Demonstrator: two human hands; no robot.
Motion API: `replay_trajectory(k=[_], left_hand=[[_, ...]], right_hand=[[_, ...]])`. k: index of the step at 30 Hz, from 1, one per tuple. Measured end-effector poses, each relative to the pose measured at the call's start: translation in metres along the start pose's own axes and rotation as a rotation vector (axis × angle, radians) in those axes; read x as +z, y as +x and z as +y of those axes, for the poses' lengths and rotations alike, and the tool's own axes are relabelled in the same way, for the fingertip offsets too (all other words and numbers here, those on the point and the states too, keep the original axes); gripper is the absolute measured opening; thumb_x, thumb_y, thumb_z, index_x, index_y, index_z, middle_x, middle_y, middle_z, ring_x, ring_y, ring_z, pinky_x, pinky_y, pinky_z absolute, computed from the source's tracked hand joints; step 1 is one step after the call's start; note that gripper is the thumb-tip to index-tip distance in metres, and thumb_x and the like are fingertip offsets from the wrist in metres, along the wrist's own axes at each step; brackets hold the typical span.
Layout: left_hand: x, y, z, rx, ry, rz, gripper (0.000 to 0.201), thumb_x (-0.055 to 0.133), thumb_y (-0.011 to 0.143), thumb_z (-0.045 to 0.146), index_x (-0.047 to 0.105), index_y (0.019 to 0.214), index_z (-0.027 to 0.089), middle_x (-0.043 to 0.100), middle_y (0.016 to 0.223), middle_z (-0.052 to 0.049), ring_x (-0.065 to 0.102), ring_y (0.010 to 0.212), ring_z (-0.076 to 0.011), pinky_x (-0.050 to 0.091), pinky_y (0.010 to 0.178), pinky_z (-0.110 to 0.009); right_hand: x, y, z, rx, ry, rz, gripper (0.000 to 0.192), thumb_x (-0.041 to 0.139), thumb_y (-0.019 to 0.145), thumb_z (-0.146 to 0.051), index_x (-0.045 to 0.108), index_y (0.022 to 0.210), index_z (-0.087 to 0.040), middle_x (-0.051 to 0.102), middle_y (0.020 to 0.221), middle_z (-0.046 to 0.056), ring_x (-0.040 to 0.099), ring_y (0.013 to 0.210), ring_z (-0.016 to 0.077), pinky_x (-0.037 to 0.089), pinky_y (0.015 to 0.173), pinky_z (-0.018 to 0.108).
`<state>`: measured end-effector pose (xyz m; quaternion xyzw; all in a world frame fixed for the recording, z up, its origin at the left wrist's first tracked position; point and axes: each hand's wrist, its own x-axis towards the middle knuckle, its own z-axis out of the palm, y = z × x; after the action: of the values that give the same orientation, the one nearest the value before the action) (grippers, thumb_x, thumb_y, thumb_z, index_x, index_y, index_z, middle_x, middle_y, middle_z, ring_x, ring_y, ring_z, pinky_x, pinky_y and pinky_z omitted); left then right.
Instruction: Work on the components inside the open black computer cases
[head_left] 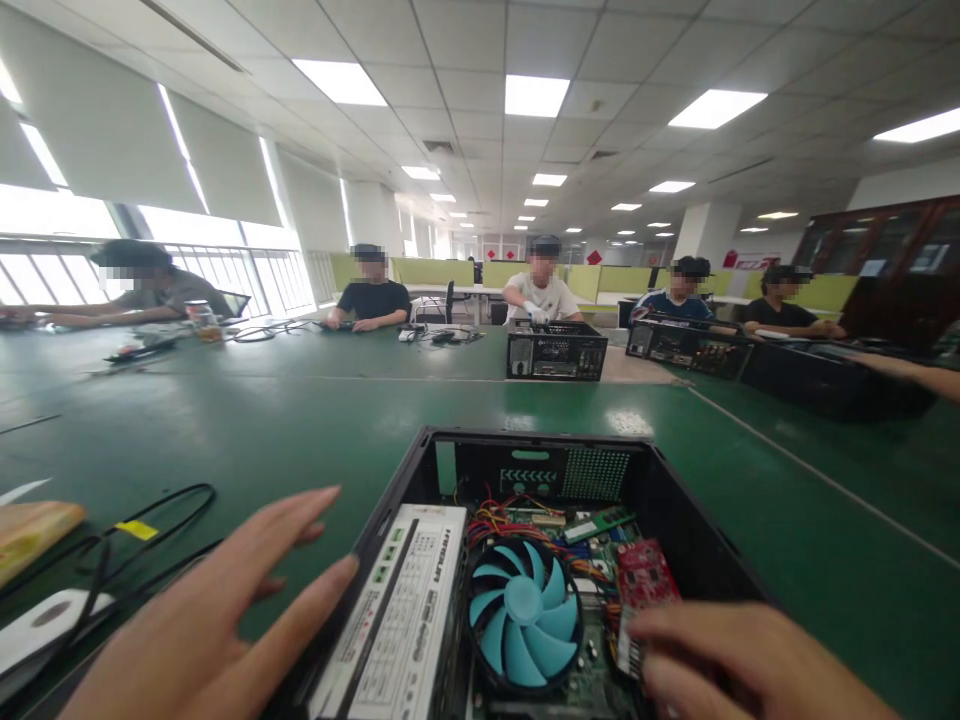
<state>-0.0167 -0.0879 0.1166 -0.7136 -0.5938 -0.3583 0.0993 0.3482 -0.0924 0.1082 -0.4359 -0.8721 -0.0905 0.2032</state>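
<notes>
While resting on the green table (285, 430), open computer case (540, 560) between both hands: left hand (217, 620) flat, fingers spread, touching its left wall; right hand (742, 665) fingertips closed on red card (643, 585) beside blue fan (523, 612).

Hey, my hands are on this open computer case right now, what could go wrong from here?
The right hand has its fingers on the red card, close to the blue fan and the bundled wires; a slip might snag them. The left hand presses at the case edge, possibly shifting it.
</notes>
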Motion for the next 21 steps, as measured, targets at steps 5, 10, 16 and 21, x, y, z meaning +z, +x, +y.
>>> replay_trajectory(k=[5,10,16,21], left_hand=[[0.040,0.103,0.115,0.483,0.052,-0.782,0.040,0.034,0.092,0.040,0.069,0.096,0.020,0.070,0.094,-0.006,0.065,0.081,-0.0202,0.051,0.073,-0.029],[0.147,0.135,0.148,0.612,0.324,-1.250,0.035,0.044,0.087,0.027,0.068,0.101,0.007,0.068,0.102,-0.017,0.065,0.087,-0.0239,0.049,0.069,-0.028],[0.183,0.129,0.125,0.569,0.380,-1.352,0.029,0.053,0.079,0.022,0.069,0.099,0.010,0.070,0.097,-0.014,0.066,0.082,-0.0242,0.051,0.068,-0.028],[0.197,0.129,0.121,0.475,0.432,-1.294,0.035,0.065,0.068,0.021,0.070,0.099,0.008,0.068,0.102,-0.018,0.065,0.087,-0.0315,0.054,0.074,-0.038]], right_hand=[[0.037,0.113,0.042,0.165,-0.276,-0.780,0.025,0.057,0.080,-0.027,0.069,0.100,-0.018,0.068,0.100,0.012,0.063,0.095,0.0300,0.053,0.078,0.040],[0.100,0.143,0.064,0.156,-0.289,-0.996,0.040,0.070,0.065,-0.020,0.068,0.104,-0.008,0.066,0.104,0.018,0.062,0.097,0.0329,0.052,0.079,0.041],[0.097,0.137,0.072,0.162,-0.262,-0.892,0.038,0.064,0.066,-0.017,0.068,0.103,-0.010,0.064,0.106,0.021,0.061,0.101,0.0325,0.050,0.081,0.039],[0.081,0.148,0.066,0.128,-0.120,-0.851,0.029,0.052,0.076,-0.024,0.070,0.097,-0.016,0.068,0.096,0.013,0.064,0.090,0.0280,0.049,0.073,0.034]])
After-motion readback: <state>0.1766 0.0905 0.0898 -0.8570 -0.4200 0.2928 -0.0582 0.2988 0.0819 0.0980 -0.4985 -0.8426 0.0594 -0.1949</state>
